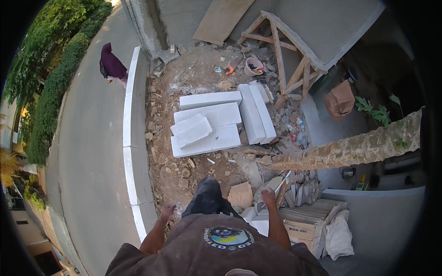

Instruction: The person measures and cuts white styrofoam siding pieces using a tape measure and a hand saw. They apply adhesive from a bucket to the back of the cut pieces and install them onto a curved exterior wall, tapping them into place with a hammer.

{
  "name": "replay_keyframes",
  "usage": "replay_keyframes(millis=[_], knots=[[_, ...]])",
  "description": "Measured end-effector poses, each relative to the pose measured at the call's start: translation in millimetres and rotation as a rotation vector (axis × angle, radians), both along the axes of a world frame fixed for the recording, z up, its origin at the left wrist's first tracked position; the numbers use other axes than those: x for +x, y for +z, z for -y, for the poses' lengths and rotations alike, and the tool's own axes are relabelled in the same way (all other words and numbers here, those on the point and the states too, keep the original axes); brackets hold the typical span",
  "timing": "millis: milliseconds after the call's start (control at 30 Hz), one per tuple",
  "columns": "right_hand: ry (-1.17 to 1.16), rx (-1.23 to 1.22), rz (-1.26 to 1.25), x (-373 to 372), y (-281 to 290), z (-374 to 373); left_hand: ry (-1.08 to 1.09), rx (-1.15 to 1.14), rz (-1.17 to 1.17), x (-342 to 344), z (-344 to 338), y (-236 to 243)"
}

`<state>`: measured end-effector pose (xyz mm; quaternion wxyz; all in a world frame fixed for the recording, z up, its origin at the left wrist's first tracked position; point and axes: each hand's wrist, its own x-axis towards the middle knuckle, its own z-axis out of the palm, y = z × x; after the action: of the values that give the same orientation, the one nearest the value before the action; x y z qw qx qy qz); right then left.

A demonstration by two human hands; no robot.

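Outdoor daylight, soft and diffuse, decent exposure. Shadows faint on the road (pixel 92 138). White blocks (pixel 225 117) and top of low wall (pixel 128 133) very bright, near washed out. Covered area (pixel 386 60) at right dim, detail murky. Heavy fisheye: road edges bow, corners black. Distant foliage (pixel 50 34) soft.

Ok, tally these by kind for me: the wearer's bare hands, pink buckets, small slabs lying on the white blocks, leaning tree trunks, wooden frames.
Bare hands, the left hand and the right hand: 2
Pink bucket: 1
Small slab on the white blocks: 1
Leaning tree trunk: 1
Wooden frame: 1
Total: 6
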<state>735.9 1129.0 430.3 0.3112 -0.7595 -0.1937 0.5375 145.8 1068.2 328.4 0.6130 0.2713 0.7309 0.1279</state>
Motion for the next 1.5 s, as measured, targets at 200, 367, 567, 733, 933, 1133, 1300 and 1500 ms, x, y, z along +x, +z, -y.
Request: replay_keyframes(millis=[200, 367, 567, 733, 933, 1133, 1300, 1500], knots=[[0.094, 0.136, 0.065, 76, -12, -136, 0.138, -0.095, -0.021, 47, -55, 27], [0.032, -0.066, -0.010, 87, -30, -193, -0.006, -0.115, -0.068, 60, -135, -5], [-0.038, -0.295, -0.159, 110, -75, -155, 0.152, 0.198, -0.048, 126, -271, 41], [0.243, -0.324, -0.102, 100, -72, -223, -0.024, 0.253, -0.053, 123, -384, 67], [0.302, -0.233, -0.037, 122, -80, -353, 0.218, 0.334, 0.081, 160, -510, 80], [0.578, -0.095, 0.055, 149, -125, -510, 0.301, 0.125, 0.163, 197, -617, 74], [0.425, -0.449, -0.086, 166, -171, -753, 0.436, -0.039, 0.142, 229, -736, 7], [0.557, -0.054, 0.543, 285, -349, -1014, 0.358, -0.014, 0.141, 305, -955, -116]])
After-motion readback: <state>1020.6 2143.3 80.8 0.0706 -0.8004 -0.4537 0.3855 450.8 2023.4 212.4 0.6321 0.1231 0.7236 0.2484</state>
